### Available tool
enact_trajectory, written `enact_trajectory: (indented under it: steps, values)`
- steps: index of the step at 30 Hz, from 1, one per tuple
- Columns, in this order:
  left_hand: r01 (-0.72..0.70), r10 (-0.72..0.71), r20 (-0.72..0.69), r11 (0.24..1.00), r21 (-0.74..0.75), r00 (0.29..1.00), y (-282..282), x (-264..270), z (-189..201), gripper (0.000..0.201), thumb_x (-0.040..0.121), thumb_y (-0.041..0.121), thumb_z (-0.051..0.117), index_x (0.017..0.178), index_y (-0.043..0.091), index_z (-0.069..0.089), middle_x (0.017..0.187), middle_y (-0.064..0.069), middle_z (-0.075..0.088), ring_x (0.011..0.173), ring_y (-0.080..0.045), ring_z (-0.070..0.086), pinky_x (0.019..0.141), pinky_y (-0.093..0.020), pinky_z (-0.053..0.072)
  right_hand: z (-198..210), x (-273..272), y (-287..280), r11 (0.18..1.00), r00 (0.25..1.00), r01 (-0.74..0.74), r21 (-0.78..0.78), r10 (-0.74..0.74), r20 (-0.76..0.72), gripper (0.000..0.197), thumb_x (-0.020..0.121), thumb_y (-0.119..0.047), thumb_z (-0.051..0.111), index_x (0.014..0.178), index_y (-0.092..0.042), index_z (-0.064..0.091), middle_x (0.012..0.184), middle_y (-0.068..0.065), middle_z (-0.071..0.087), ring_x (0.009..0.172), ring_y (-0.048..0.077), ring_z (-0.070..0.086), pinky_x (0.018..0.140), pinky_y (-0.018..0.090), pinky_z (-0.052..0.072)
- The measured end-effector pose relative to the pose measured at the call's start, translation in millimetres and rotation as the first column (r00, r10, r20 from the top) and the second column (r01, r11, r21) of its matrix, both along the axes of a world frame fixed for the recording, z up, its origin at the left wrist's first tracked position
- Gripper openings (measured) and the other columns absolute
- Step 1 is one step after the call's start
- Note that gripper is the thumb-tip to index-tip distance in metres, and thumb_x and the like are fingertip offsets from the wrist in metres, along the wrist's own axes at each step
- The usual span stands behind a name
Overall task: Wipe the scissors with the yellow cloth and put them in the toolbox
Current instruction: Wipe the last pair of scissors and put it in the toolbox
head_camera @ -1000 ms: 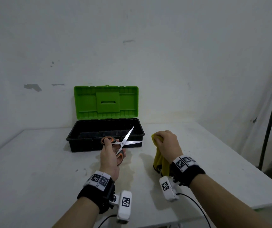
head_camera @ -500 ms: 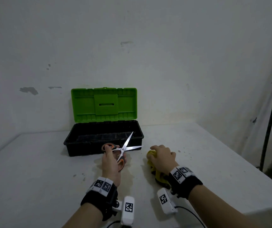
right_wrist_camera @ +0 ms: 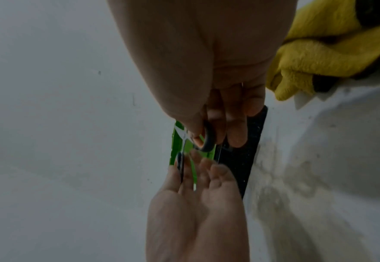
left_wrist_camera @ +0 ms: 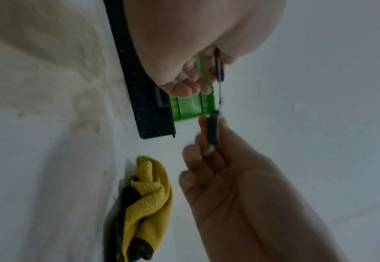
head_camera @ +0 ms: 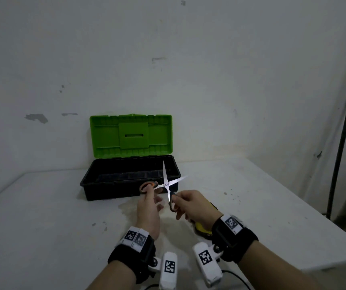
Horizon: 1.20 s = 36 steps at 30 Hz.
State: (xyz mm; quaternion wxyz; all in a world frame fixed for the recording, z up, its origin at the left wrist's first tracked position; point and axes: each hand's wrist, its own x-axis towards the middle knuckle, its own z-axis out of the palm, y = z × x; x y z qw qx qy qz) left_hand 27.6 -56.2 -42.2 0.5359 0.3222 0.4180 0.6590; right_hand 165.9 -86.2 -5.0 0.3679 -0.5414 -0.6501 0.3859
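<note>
A: Grip status, quick?

B: I have both hands on the scissors (head_camera: 166,185). My left hand (head_camera: 148,208) pinches the orange loop at 9 o'clock of the pivot; my right hand (head_camera: 192,206) pinches the dark loop at 6 o'clock, thumb and forefinger curled on it, other fingers (left_wrist_camera: 187,179) loose.

A: Blades?

B: Spread wide, a cross. One blade points to 12 o'clock, the other to about 2. Held in the air, just in front of the toolbox (head_camera: 109,190).

A: Which way is the box from the grip?

B: 12 o'clock, close. The upright blade overlaps the black tray's front right corner in the head view. Both hands about equally near.

A: Box contents?

B: Green lid (head_camera: 130,136) stands open at the back. The tray looks empty, but it's dark, so can't fully tell.

A: Cloth?

B: Yellow cloth (left_wrist_camera: 148,203) lies bunched on the table (head_camera: 42,227) at 5 o'clock of my right hand, not held. I judge closing the blades comes before dropping them in.
</note>
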Motion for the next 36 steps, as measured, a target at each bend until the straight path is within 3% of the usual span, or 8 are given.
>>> enact_trajectory:
  steps: [3, 8, 11, 15, 20, 24, 29, 36]
  values:
    - [-0.010, 0.015, -0.127, 0.999, 0.036, 0.992, -1, -20, 0, 0.019, 0.103, 0.020, 0.050, 0.110, 0.018, 0.067, 0.102, -0.001, 0.069, 0.080, -0.016, 0.056, 0.068, -0.030, 0.045, 1, 12, 6, 1.000, 0.999, 0.024, -0.019, -0.023, 0.044, 0.030, 0.099, -0.031, 0.055, 0.084, -0.010, 0.071, 0.070, -0.001, 0.068, 0.060, 0.015, 0.067, 0.059, 0.033, 0.047]
    - [0.100, -0.100, -0.272, 0.995, -0.016, 0.957, -3, -48, 7, 0.020, 0.102, 0.020, 0.055, 0.104, 0.010, 0.072, 0.099, -0.008, 0.073, 0.084, -0.017, 0.064, 0.070, -0.028, 0.050, 5, 22, 5, 1.000, 0.998, 0.011, -0.005, -0.011, 0.055, 0.029, 0.098, -0.029, 0.057, 0.085, -0.008, 0.073, 0.080, 0.019, 0.071, 0.061, 0.019, 0.062, 0.065, 0.038, 0.054]
    - [0.248, -0.240, -0.363, 0.969, -0.026, 0.900, -8, -54, 12, 0.015, 0.096, 0.015, 0.064, 0.100, 0.005, 0.075, 0.092, -0.007, 0.076, 0.078, -0.012, 0.069, 0.068, -0.023, 0.054, 5, 20, 8, 0.999, 0.997, 0.033, 0.017, -0.034, 0.063, 0.028, 0.098, -0.031, 0.058, 0.084, -0.011, 0.073, 0.081, 0.021, 0.072, 0.061, 0.021, 0.063, 0.065, 0.038, 0.054]
    - [0.359, -0.352, -0.384, 0.932, -0.056, 0.854, -13, -53, 16, 0.013, 0.093, 0.005, 0.067, 0.103, 0.003, 0.075, 0.094, -0.012, 0.078, 0.081, -0.020, 0.074, 0.077, -0.027, 0.060, 4, 11, 8, 0.998, 0.997, 0.061, 0.031, -0.063, 0.055, 0.028, 0.097, -0.034, 0.059, 0.085, -0.013, 0.073, 0.073, 0.013, 0.072, 0.060, 0.022, 0.063, 0.060, 0.036, 0.050]
    - [0.321, -0.309, -0.384, 0.946, -0.034, 0.870, -13, -54, 16, 0.013, 0.093, 0.005, 0.066, 0.102, 0.005, 0.076, 0.091, -0.010, 0.078, 0.082, -0.021, 0.075, 0.074, -0.026, 0.059, 6, 2, 4, 0.994, 0.994, 0.083, 0.072, -0.087, 0.061, 0.032, 0.098, -0.032, 0.057, 0.085, -0.008, 0.072, 0.062, 0.000, 0.068, 0.050, 0.010, 0.061, 0.052, 0.023, 0.045]
    - [0.301, -0.282, -0.379, 0.954, -0.011, 0.881, -15, -55, 19, 0.012, 0.094, 0.005, 0.065, 0.097, 0.008, 0.076, 0.090, -0.009, 0.079, 0.082, -0.020, 0.075, 0.072, -0.025, 0.058, 7, -3, 2, 0.988, 0.993, 0.109, 0.111, -0.114, 0.043, 0.033, 0.098, -0.030, 0.057, 0.086, -0.004, 0.072, 0.061, 0.001, 0.067, 0.043, 0.005, 0.055, 0.043, 0.013, 0.036]
    - [0.278, -0.259, -0.326, 0.961, 0.012, 0.909, -20, -52, 20, 0.011, 0.093, 0.005, 0.065, 0.096, 0.006, 0.076, 0.086, -0.008, 0.078, 0.081, -0.018, 0.074, 0.069, -0.022, 0.058, 4, -13, 4, 0.981, 0.990, 0.139, 0.133, -0.141, 0.007, 0.030, 0.097, -0.029, 0.057, 0.080, -0.008, 0.070, 0.066, 0.003, 0.070, 0.051, 0.013, 0.063, 0.049, 0.020, 0.042]
    - [0.238, -0.230, -0.257, 0.971, 0.000, 0.939, -22, -51, 10, 0.011, 0.094, 0.004, 0.064, 0.098, 0.003, 0.075, 0.088, -0.010, 0.077, 0.079, -0.018, 0.074, 0.069, -0.022, 0.058, 1, -27, -1, 0.973, 0.984, 0.169, 0.157, -0.176, 0.031, 0.025, 0.098, -0.027, 0.057, 0.088, -0.007, 0.070, 0.070, 0.005, 0.071, 0.047, 0.008, 0.060, 0.047, 0.019, 0.044]
